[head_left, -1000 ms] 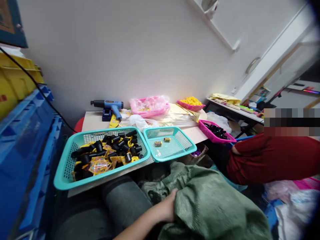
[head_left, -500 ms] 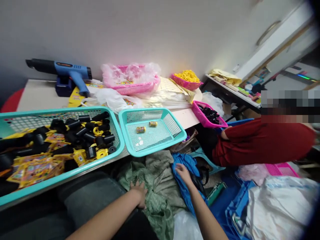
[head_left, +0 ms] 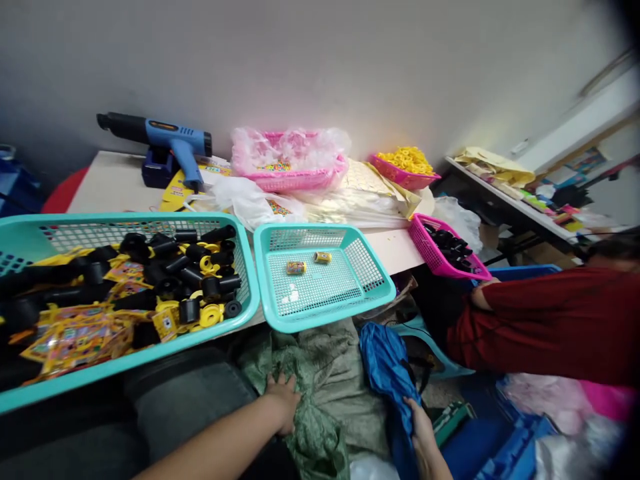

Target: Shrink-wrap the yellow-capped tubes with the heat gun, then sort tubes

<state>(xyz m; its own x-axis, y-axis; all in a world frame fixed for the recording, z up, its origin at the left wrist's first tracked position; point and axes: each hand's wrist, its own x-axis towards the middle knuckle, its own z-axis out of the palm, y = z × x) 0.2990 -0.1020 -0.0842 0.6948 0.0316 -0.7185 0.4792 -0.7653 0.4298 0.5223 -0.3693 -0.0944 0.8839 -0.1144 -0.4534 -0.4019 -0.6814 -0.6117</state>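
the left hand (head_left: 284,403) has its fingers spread and lightly bent, lying on the crumpled green sack (head_left: 320,397) and gripping nothing that shows. the right hand (head_left: 421,430) has its fingertips against the right edge of the blue bag (head_left: 384,360); its thumb is hidden, so i cannot tell whether it grips. the sack lies left of the bag, both low in front of the table (head_left: 113,183). neither hand is at the baskets.

beyond the hands, the small green basket (head_left: 333,280) holds two little cans (head_left: 296,267) lying on their sides; these look put together, each with a printed wrap around it. to its left, the large green basket (head_left: 150,357) is heaped with black tubes (head_left: 190,277), yellow rings (head_left: 212,315) and printed wraps (head_left: 80,337), mostly loose and mixed. so, i judge, little is finished and much is left.

farther off, the heat gun (head_left: 183,150) sits in its stand at the far left. on the right sits a person in a red shirt (head_left: 555,320).
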